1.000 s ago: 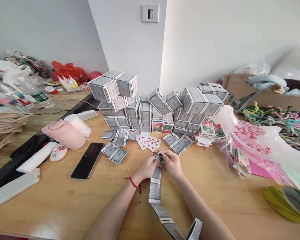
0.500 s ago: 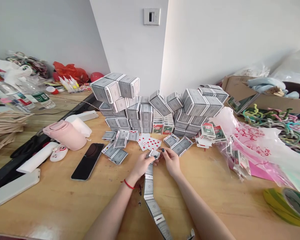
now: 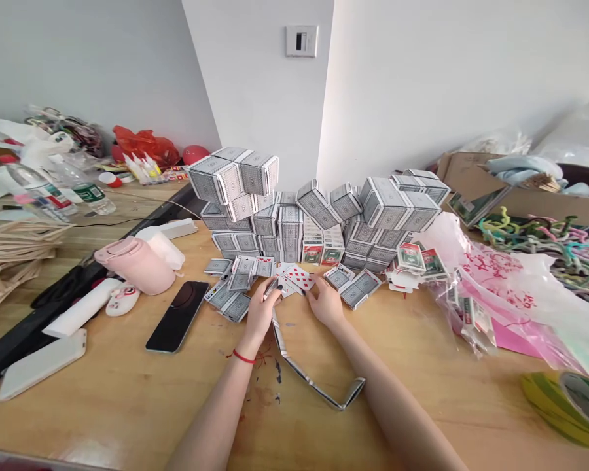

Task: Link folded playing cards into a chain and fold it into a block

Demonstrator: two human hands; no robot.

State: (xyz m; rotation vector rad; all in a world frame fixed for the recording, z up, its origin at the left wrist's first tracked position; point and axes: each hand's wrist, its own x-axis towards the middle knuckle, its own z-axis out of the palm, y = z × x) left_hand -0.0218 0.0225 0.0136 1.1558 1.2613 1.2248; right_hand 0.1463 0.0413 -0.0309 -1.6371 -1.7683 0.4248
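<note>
My left hand (image 3: pixel 262 306) is closed around the end of a strip of linked, folded playing cards (image 3: pixel 302 373). The strip hangs edge-on from my fingers and curves across the tabletop toward my right forearm. My right hand (image 3: pixel 326 302) has its thumb and fingertips at the right edge of a loose red diamond playing card (image 3: pixel 300 277), which lies face up over other loose cards. Its grip looks like a pinch on that edge. Behind both hands stands a structure of grey-backed card blocks (image 3: pixel 290 226). Folded card pieces lie at left (image 3: pixel 230 304) and right (image 3: pixel 360 286).
On the left are a black phone (image 3: pixel 177 317), a pink bottle (image 3: pixel 137 265) and a white power bank (image 3: pixel 44 366). Card boxes (image 3: pixel 412 258), a plastic bag (image 3: pixel 500 275), yellow-green tape (image 3: pixel 544 402) and a cardboard box (image 3: pixel 535 196) are on the right.
My hands have moved apart. The left has shifted left with the card strip, which has turned edge-on. My right hand has come down to the loose diamond cards.
</note>
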